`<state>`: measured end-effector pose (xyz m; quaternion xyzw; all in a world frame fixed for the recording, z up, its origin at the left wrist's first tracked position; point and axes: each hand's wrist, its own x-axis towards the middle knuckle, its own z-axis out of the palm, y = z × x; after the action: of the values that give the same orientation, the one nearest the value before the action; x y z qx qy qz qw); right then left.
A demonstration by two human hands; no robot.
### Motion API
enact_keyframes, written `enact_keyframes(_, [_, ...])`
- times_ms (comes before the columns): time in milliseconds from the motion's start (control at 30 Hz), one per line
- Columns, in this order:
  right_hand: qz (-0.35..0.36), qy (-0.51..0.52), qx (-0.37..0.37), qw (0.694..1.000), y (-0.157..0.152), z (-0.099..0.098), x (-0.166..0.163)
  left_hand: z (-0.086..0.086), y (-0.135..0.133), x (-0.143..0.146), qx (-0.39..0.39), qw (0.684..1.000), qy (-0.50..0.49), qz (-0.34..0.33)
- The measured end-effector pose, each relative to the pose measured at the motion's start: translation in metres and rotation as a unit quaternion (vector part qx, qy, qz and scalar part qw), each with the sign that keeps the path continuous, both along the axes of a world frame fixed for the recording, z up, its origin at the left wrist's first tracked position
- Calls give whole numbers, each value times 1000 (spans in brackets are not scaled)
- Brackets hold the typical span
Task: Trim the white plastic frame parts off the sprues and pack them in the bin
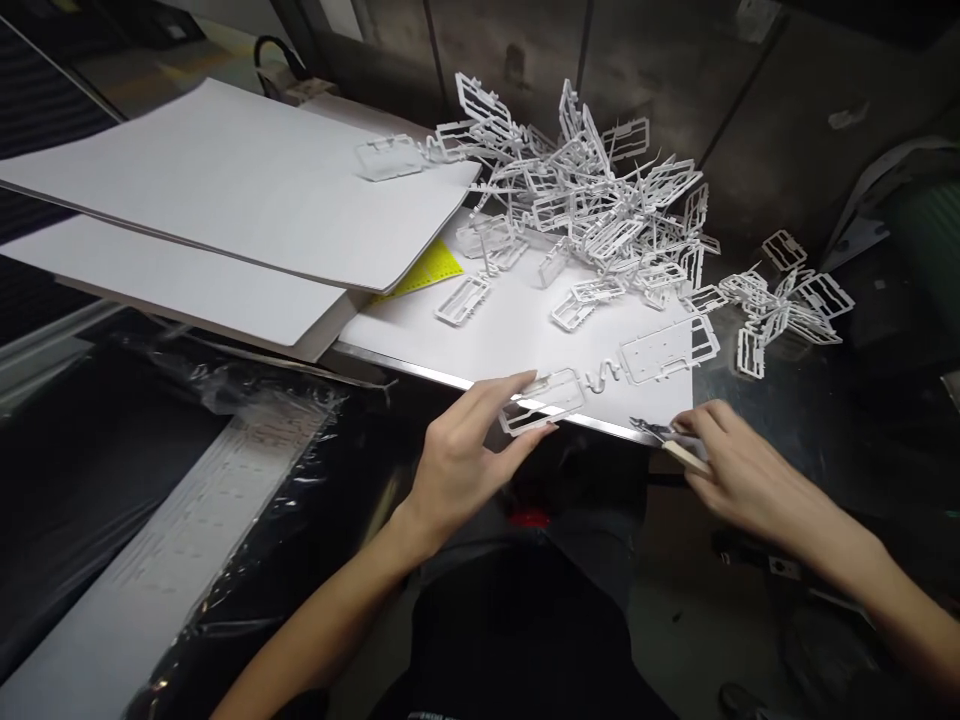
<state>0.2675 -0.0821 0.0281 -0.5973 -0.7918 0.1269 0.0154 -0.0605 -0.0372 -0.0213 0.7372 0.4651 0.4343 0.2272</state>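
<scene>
My left hand point(480, 445) is closed on one end of a white plastic frame part point(559, 392), gripping it between thumb and fingers at the table's front edge. A wavy plastic runner point(604, 376) links that frame to a second rectangular frame point(670, 350), which extends to the right over the white sheet. In my right hand point(727, 455) is a pair of small cutting pliers point(679, 450) with pale handles. Their dark jaws point left, below the second frame and apart from it. My right fingers partly cover the handles.
A tangled heap of similar white plastic frames point(592, 200) lies at the back, with a smaller cluster point(784, 300) to its right. Large white sheets point(247, 190) are stacked at the left, above a yellow sheet point(424, 270). Black plastic wrapping point(277, 520) hangs at the lower left.
</scene>
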Motion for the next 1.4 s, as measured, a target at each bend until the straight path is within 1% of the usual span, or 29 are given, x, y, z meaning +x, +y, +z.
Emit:
enact_keyframes(100, [-58, 122, -90, 987, -1, 9, -37, 3, -1, 3, 5, 1000, 6, -10])
enact_keyframes(133, [-70, 156, -110, 979, 0, 11, -46, 4, -1, 3, 9, 1000, 13, -11])
enact_keyframes(200, [-79, 205, -124, 968, 2, 13, -56, 5, -2, 4, 23, 999, 25, -13])
enact_keyframes(333, [-90, 244, -123, 958, 5, 12, -62, 6, -3, 4, 51, 998, 35, -19])
enact_keyframes(533, [-117, 274, -161, 941, 6, 11, -61, 5, -3, 6, 117, 992, 51, -24])
enact_keyframes(600, [-120, 285, -168, 936, 6, 9, -60, 5, -2, 7, 121, 991, 56, -28])
enact_keyframes(867, [-129, 314, -157, 927, 3, 3, -54, 7, -2, 14, 110, 990, 71, -44])
enact_keyframes(967, [-118, 324, -150, 927, 4, -2, -51, 6, 1, 18, 104, 990, 79, -50])
enact_keyframes(1100, [-98, 327, -137, 930, 7, -16, -45, -2, 9, 24, 93, 990, 85, -62])
enact_keyframes(1233, [-107, 330, -113, 931, 9, -31, -42, -12, 17, 30, 74, 991, 89, -70])
enact_keyframes(1400, [-125, 319, -98, 935, 8, -37, -47, -21, 21, 37, 61, 989, 109, -75])
